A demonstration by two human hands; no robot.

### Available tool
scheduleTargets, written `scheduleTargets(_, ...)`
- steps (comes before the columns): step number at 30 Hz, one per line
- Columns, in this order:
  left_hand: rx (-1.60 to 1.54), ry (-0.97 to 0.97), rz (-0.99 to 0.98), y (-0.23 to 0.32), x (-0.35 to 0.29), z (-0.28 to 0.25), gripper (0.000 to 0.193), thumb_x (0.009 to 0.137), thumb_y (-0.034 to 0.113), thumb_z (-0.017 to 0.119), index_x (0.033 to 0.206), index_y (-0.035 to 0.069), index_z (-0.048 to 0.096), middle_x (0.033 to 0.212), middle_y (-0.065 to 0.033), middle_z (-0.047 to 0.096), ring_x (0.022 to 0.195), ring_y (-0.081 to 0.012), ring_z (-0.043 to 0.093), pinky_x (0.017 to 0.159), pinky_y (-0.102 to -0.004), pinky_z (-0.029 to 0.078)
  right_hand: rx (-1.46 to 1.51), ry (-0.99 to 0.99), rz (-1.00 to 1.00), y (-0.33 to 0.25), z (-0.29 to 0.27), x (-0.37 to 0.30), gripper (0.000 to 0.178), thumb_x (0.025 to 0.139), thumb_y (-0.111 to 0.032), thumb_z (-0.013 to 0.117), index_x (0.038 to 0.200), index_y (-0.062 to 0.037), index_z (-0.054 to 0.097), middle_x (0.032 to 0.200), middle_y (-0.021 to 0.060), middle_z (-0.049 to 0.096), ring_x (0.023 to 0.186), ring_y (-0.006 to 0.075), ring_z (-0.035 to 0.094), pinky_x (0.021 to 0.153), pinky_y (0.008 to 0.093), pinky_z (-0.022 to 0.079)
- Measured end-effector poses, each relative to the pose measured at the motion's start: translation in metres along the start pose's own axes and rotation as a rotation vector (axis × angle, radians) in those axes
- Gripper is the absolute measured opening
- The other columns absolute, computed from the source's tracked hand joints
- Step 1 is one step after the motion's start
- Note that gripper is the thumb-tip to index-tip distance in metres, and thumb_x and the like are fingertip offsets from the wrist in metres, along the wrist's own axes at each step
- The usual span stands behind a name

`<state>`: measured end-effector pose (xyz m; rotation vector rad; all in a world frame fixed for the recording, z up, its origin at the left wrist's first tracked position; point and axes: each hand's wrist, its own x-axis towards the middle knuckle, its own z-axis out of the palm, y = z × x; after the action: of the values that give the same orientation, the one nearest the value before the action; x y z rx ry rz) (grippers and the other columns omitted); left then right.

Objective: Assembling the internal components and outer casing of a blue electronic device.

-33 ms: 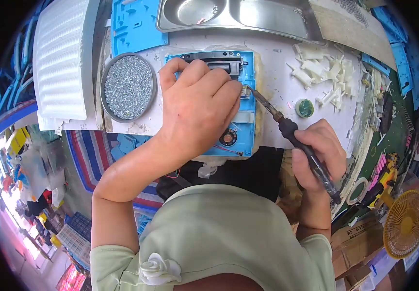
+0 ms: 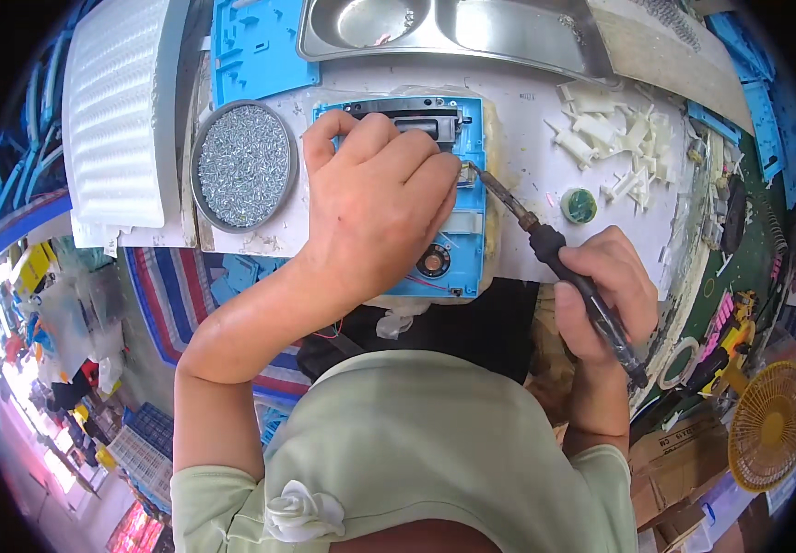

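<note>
A blue plastic casing [image 2: 465, 265] lies open on the table in front of me, with a small round speaker [image 2: 434, 261] near its lower edge and thin wires beside it. My right hand [image 2: 612, 293] grips a soldering iron [image 2: 559, 254] by its black handle. The iron's tip meets, or hovers just above, a small part [image 2: 465, 174] at the casing's right side. Across the casing's left and middle lies my left hand [image 2: 375, 198], its fingers curled in toward that same spot. Its fingertips, and whatever they may pinch, are hidden behind the hand.
A round dish of small screws [image 2: 243, 166] stands left of the casing. To the right are a small green-filled tub [image 2: 579, 205] and a pile of white plastic parts [image 2: 614, 138]. A metal tray [image 2: 458, 57] and another blue panel [image 2: 260, 51] lie at the back.
</note>
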<state>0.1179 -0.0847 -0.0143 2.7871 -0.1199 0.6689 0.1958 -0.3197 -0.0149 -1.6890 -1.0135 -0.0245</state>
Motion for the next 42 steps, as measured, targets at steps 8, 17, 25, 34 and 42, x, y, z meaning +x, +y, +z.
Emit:
scheduleTargets(8,0.011,0.002,0.027,-0.003,-0.004,0.003,0.016,0.070,0.013,0.073,0.084,0.015,0.067,0.080,0.0041,0.056,0.079,-0.0182,0.054,0.087,-0.0420,0.035,-0.030,-0.079,-0.078,0.002,-0.003,0.009,0.029,0.068,0.002,0.075,0.097,-0.0034,0.071,0.068,0.0054,0.054,0.058,0.0231,0.051,0.053,0.0321,0.041)
scheduleTargets(17,0.030,-0.006,0.034,-0.002,-0.002,0.002,0.014,0.070,0.013,0.072,0.083,0.014,0.068,0.080,0.0039,0.057,0.079,-0.0182,0.054,0.087,-0.0424,0.035,-0.073,-0.109,-0.092,0.000,-0.012,0.007,0.038,0.064,0.006,0.076,0.100,-0.0083,0.074,0.074,0.0044,0.056,0.063,0.0233,0.052,0.056,0.0324,0.043)
scheduleTargets(25,0.012,-0.034,0.004,0.000,-0.001,-0.001,0.019,0.072,0.011,0.077,0.089,0.014,0.070,0.085,0.0039,0.062,0.081,-0.0190,0.056,0.088,-0.0418,0.035,-0.064,-0.105,-0.079,0.001,-0.012,0.006,0.034,0.067,0.003,0.076,0.099,-0.0073,0.073,0.073,0.0043,0.057,0.062,0.0232,0.052,0.056,0.0323,0.043)
scheduleTargets(34,0.005,-0.058,-0.011,0.002,0.000,-0.005,0.021,0.072,0.010,0.080,0.090,0.014,0.071,0.085,0.0036,0.063,0.081,-0.0192,0.057,0.087,-0.0410,0.035,-0.064,-0.129,-0.091,0.001,-0.010,0.010,0.036,0.062,0.006,0.076,0.095,-0.0082,0.075,0.072,0.0034,0.056,0.062,0.0229,0.052,0.056,0.0316,0.043)
scheduleTargets(42,0.030,-0.011,0.015,-0.001,-0.003,0.004,0.013,0.071,0.012,0.072,0.083,0.014,0.067,0.080,0.0037,0.056,0.080,-0.0183,0.054,0.089,-0.0429,0.035,-0.094,-0.243,-0.119,-0.004,-0.019,0.025,0.038,0.061,0.007,0.078,0.095,-0.0090,0.076,0.073,0.0034,0.056,0.064,0.0232,0.052,0.057,0.0315,0.043)
